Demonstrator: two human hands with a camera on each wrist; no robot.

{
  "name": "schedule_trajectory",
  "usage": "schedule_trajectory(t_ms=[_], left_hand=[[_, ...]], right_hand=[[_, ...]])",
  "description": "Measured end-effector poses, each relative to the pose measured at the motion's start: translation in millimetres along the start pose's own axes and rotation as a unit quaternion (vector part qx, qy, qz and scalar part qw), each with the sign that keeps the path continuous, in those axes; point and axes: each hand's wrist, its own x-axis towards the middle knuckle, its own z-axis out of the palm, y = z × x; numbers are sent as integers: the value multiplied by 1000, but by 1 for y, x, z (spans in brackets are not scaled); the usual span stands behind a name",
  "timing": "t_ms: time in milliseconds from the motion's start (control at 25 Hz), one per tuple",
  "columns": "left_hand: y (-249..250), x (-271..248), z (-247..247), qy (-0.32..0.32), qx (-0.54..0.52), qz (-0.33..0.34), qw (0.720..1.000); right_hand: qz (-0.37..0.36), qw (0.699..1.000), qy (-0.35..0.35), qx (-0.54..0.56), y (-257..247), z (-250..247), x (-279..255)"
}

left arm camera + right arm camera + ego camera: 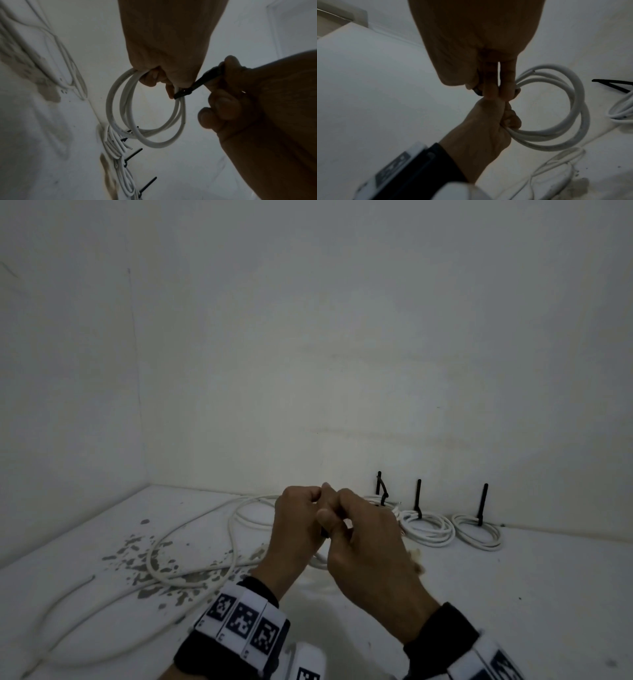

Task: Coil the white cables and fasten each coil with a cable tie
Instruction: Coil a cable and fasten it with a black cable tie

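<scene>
My left hand (pixel 298 508) grips a small coil of white cable (pixel 157 145) held up off the surface; its loops (pixel 547 148) hang past the fist. A black cable tie (pixel 202 79) wraps the coil beside my left fingers. My right hand (pixel 342 522) presses against the left one and pinches the tie's free tail between thumb and fingers (pixel 228 67). In the head view the coil and tie are almost hidden behind both hands.
Three tied white coils (pixel 428 529) lie along the back wall at the right, their black ties (pixel 418 494) sticking up. A long loose white cable (pixel 185 583) sprawls at the left over grey flaked patches (pixel 137 556). Walls close the back and left.
</scene>
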Motion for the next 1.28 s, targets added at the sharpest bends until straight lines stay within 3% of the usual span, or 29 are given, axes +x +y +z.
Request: schedule_trajectory(t_ms=[120,280,480,560,680,800,880,960,1040,1160,1280], left_hand=[[-1,1,-2,26,-4,-14,1000],[5,-3,8,27,53,40,997],[10,-10,20,-4,90,73,993],[9,-8,16,-9,84,46,995],[10,-4,9,-20,70,-15,997],[16,-1,6,-29,-4,-114,993],[24,-2,7,-53,-79,-200,975],[31,-2,7,-72,-157,-265,949],[37,0,4,-84,-218,-304,924],[42,4,-1,-66,-298,-324,896],[40,7,-3,-35,-338,-325,883]], right_hand=[[36,998,6,44,-3,-3,3],[105,966,123,202,-5,-44,21],[118,955,169,212,3,-62,22],[112,960,155,203,1,-61,23],[93,978,71,171,-7,-63,24],[102,982,41,152,-3,-66,24],[149,976,39,152,9,-65,24],[198,976,-27,91,17,-62,19],[245,960,-93,98,25,-55,15],[264,934,-62,232,28,-38,11],[257,939,-1,230,28,-19,7]])
